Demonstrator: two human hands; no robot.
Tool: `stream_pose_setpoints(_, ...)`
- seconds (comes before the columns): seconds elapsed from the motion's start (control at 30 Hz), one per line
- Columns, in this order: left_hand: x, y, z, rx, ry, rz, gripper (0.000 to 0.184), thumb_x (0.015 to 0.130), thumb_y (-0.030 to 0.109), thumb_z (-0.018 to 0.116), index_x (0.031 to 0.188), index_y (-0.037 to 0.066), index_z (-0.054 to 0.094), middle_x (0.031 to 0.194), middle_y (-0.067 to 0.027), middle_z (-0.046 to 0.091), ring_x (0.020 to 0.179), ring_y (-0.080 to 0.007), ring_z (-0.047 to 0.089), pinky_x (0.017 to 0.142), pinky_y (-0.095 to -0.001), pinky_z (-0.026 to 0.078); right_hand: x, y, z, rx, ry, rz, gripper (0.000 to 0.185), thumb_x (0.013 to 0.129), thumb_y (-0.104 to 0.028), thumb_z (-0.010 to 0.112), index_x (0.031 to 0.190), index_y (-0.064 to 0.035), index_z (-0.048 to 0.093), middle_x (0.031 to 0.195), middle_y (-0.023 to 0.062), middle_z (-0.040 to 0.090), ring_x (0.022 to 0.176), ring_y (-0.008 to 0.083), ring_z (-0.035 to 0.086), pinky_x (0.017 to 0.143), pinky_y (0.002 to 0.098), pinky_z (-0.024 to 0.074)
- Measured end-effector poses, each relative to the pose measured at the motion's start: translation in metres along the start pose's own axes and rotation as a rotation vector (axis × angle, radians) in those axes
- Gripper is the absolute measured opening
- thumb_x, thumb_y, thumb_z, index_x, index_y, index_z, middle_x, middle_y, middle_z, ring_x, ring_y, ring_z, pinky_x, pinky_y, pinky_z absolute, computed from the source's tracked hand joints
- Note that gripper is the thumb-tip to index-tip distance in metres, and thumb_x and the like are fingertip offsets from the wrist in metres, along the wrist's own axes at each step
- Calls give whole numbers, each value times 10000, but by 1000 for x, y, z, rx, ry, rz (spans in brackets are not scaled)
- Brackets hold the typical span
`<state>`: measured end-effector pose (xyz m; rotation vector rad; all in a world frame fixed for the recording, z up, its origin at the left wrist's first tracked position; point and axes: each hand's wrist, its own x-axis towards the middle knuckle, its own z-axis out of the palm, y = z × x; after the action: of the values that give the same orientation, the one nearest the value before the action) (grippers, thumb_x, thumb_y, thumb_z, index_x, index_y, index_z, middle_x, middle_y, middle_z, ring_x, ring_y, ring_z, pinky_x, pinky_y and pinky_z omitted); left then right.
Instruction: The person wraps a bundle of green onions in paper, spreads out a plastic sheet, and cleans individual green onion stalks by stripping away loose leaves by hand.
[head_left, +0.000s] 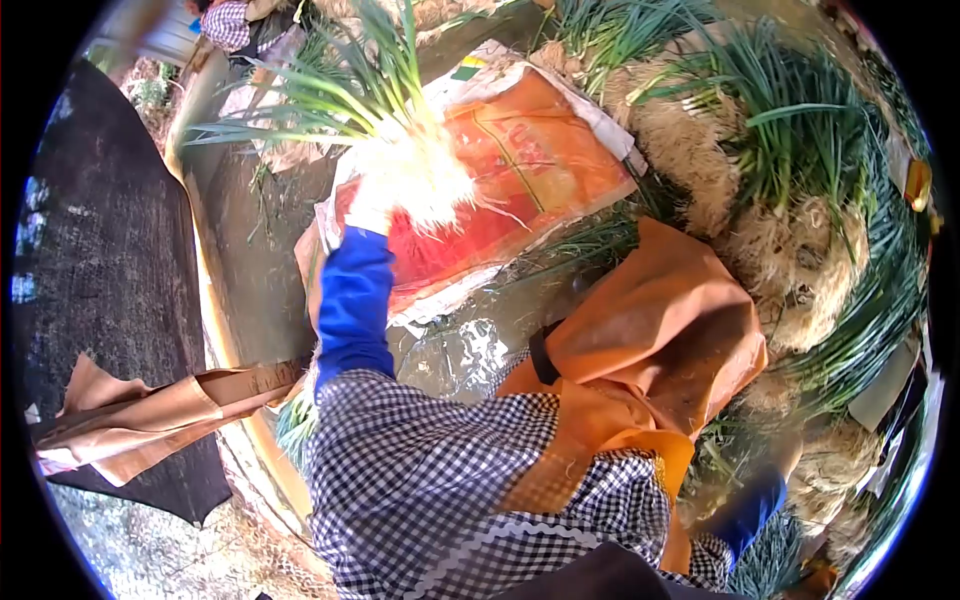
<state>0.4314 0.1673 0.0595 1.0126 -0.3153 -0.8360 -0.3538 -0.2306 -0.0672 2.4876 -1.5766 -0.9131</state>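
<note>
My left hand (370,216), bleached by glare, is at the lower left of a bunch of green onions (415,165) and appears closed on its pale lower part. The bunch's green leaves fan up and left, and its white roots spread over an orange and red sack (540,135). My right arm, in a blue sleeve (757,512), reaches out at the lower right beside piled green onions (770,555). Motion blur smears the end of that arm, so the fingers of my right hand cannot be made out.
Heaps of green onions (800,130) with tangled tan roots (800,265) line the right side. An orange apron (660,330) covers my lap. Dark cloth (110,260) and a brown strap-like piece (170,410) are at left. Another person (225,25) works at the top left.
</note>
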Motion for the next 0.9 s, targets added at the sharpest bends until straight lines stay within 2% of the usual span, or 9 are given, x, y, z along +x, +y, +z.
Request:
stream_pose_setpoints(0.07,-7,-64,-63,27,88,-114,385,845,157,577,1188,-7,512,1054,-92,616,914,-242,607,811,-345,496,-14,16,13,-320,-190,-47,345,895,-261,374,957,-37,629,1003,207,603,930,350,573,787,442,452)
stream_pose_setpoints(0.23,-71,-242,-194,88,248,-337,331,873,147,539,1184,35,519,1121,-95,593,1034,-227,565,935,-359,435,-94,40,32,-31,-101,-23,265,801,-175,476,989,-58,621,865,171,637,781,348,605,700,440,479)
stream_pose_setpoints(0.47,-125,-287,-205,191,513,-789,340,855,195,546,1155,34,544,1080,-135,600,994,-254,573,882,-358,460,-173,47,98,-215,-341,-206,191,713,-225,568,734,-64,666,834,155,648,787,335,620,683,423,500)
stream_pose_setpoints(0.5,-127,-287,-206,342,516,-781,346,855,202,546,1161,41,542,1085,-142,598,998,-262,571,878,-362,460,-180,35,96,-187,-528,-348,199,704,-248,587,733,-74,678,832,170,650,792,337,622,697,428,500)
stream_pose_setpoints(0.53,-126,-284,-204,538,534,-758,352,854,208,547,1168,47,540,1091,-149,595,1002,-270,569,874,-367,460,-196,36,151,132,-439,153,241,740,-285,579,782,-75,690,849,174,654,819,322,633,728,422,506)
stream_pose_setpoints(0.57,-126,-281,-204,793,568,-732,358,854,215,548,1174,53,538,1096,-156,592,1006,-278,567,870,-371,460,-203,-2,97,108,-424,466,258,762,-270,568,847,-58,688,901,177,653,870,295,636,754,387,511)
stream_pose_setpoints(0.67,-122,-248,-164,1343,863,-688,377,854,234,550,1193,71,532,1112,-177,584,1018,-303,560,858,-385,461,-151,-20,75,308,-143,516,349,838,-346,489,875,-50,671,972,198,634,876,350,622,731,447,502)
stream_pose_setpoints(0.77,-94,-228,-131,1095,923,-340,407,833,208,577,1205,54,519,1149,-185,563,1039,-316,536,867,-398,448,-104,-50,-70,806,210,799,371,832,-389,477,942,-73,638,947,175,635,917,357,584,803,418,449)
stream_pose_setpoints(0.9,-21,-204,-50,679,407,29,366,810,87,596,1141,-49,516,1152,-140,556,1025,-236,521,911,-336,408,-25,-53,-89,1315,490,705,395,793,-432,560,963,-87,653,889,170,646,869,282,614,802,376,456)
